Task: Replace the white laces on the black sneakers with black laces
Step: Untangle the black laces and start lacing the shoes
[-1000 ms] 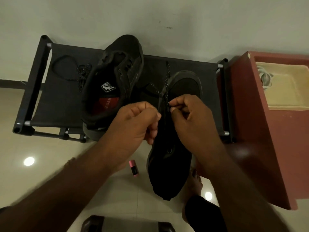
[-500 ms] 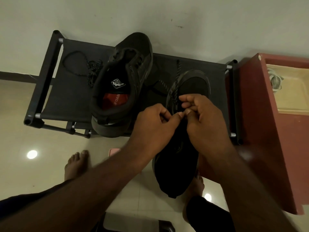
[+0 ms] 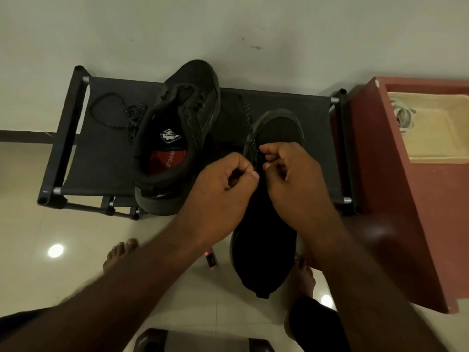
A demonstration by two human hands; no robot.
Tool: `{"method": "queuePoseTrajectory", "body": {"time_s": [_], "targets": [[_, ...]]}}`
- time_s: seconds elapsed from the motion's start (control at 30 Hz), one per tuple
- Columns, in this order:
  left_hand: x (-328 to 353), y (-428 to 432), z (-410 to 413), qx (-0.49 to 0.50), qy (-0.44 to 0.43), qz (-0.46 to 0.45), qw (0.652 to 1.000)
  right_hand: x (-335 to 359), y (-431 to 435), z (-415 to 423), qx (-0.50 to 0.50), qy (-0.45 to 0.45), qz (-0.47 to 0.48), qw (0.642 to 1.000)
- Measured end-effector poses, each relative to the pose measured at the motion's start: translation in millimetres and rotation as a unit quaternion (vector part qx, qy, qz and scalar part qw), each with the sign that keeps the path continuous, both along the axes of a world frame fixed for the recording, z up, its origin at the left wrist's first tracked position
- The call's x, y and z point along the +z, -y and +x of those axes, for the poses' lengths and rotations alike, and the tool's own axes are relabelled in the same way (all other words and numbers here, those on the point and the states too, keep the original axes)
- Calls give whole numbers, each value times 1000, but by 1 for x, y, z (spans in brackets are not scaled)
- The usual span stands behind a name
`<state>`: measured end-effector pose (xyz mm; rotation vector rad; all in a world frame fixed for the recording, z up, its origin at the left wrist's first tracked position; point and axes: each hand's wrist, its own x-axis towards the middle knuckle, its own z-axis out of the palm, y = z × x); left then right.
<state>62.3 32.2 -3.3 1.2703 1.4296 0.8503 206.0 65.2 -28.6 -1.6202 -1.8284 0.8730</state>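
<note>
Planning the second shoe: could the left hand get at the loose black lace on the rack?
Probably, once freed: the left hand pinches the threaded lace, but the loose black lace lies uncovered on the rack, left of the other sneaker.

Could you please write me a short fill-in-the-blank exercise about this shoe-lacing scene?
1. The left hand and right hand pinch the black lace of the sneaker on the picture's ____ side.
2. The other sneaker shows an insole with a ____ heel patch.
3. The laces in the tan tray are ____.
Missing words: right; red; white.
</note>
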Motion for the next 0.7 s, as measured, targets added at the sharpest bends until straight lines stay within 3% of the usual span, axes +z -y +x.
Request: {"method": "queuePoseTrajectory", "body": {"time_s": [0.07, 0.13, 0.2, 0.27, 0.33, 0.43, 0.53, 0.6, 0.7], "targets": [[12, 3, -5, 16, 32, 26, 999, -1, -1, -2, 3, 7, 4, 1000], [24, 2, -9, 66, 178, -8, 982, -2, -1, -5, 1, 48, 35, 998], [36, 4, -13, 143, 385, -99, 907, -3, 0, -11, -2, 103, 80, 991], [38, 11, -13, 215, 448, -177, 849, -5, -2, -12, -16, 135, 96, 986], [26, 21, -15, 241, 349, -242, 873, -5, -3, -9, -18, 119, 73, 990], [0, 30, -19, 159, 110, -263, 945, -5, -1, -5, -6, 86, 35, 996], [-12, 27, -23, -19, -36, -197, 980, -6, 2, -5, -4, 83, 24, 996], [-13, 24, -21, -110, -128, -124, 978, -4, 1, -5, -9, 72, 6, 997], [-10, 22, -19, -73, -161, -55, 983, -2, -1, -2, -8, 49, -15, 999]]}}
